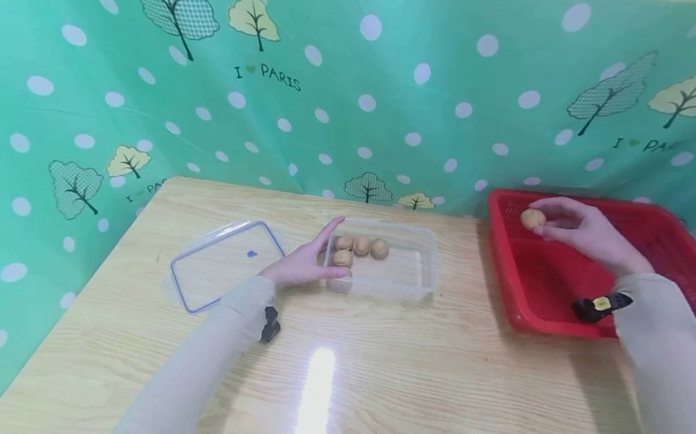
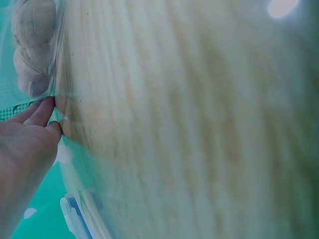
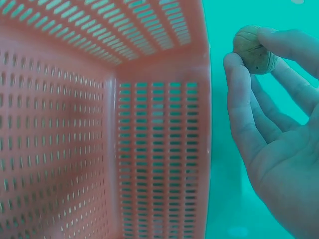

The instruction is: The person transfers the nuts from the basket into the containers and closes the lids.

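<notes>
In the head view, my right hand (image 1: 571, 226) pinches a walnut (image 1: 532, 219) between thumb and fingers, over the left part of a red plastic basket (image 1: 511, 295). The right wrist view shows this walnut (image 3: 253, 51) at the fingertips, above the level of the basket's rim (image 3: 207, 124). With thumb and fingers spread about its left end, my left hand (image 1: 303, 264) holds a clear plastic container (image 1: 404, 293). Several walnuts (image 1: 379, 248) lie in the container's left part. From the left wrist, the fingertips (image 2: 47, 104) show against the container's wall beneath two walnuts (image 2: 34, 25).
Left of the container, a clear lid (image 1: 221, 266) with a blue seal lies on the wooden table (image 1: 418, 392). A green dotted cloth (image 1: 336, 100) hangs behind the table. The basket's walls are slotted, and it stands at the table's right side.
</notes>
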`<state>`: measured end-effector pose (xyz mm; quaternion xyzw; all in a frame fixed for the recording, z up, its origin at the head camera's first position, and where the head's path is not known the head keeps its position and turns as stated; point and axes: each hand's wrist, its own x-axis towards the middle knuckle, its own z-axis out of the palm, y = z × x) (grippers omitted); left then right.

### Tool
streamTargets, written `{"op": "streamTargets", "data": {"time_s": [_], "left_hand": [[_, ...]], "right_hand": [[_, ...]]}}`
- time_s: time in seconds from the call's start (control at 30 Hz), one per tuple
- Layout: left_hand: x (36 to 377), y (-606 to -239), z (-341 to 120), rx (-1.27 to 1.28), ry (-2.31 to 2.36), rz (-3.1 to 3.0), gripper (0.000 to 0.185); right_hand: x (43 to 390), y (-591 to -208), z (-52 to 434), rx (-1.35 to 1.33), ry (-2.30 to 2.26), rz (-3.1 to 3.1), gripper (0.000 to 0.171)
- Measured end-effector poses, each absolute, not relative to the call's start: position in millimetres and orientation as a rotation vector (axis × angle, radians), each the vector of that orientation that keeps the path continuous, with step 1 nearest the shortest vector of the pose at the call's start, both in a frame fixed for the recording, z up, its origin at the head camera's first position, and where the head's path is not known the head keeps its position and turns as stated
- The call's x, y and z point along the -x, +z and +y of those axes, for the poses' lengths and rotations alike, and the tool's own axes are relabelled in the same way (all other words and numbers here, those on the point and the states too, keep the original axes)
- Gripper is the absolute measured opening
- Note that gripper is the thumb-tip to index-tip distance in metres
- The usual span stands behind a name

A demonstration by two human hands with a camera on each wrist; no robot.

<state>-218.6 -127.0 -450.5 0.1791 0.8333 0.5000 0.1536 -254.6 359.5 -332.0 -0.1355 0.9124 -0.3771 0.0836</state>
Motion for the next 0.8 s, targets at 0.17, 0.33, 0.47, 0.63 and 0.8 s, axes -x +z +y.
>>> {"op": "streamTargets", "data": {"time_s": [0.17, 0.33, 0.47, 0.63, 0.8], "left_hand": [[218.1, -450.8, -126.6, -0.544, 1.47, 2.363, 0.105], [218.3, -450.6, -126.8, -0.563, 1.45, 2.377, 0.105], [218.5, -450.9, -126.9, -0.546, 1.468, 2.355, 0.105], [219.4, -452.9, -126.8, -0.517, 1.483, 2.334, 0.105], [218.8, -452.8, -127.2, -0.535, 1.483, 2.348, 0.104]], "right_hand": [[250.2, -327.9, 347.2, 0.419, -1.136, 2.714, 0.053], [246.9, -323.9, 336.0, 0.441, -1.135, 2.718, 0.051], [244.5, -320.8, 328.1, 0.405, -1.115, 2.712, 0.051], [240.5, -318.2, 318.0, 0.393, -1.109, 2.699, 0.053], [236.3, -317.9, 304.9, 0.475, -1.138, 2.699, 0.049]]}}
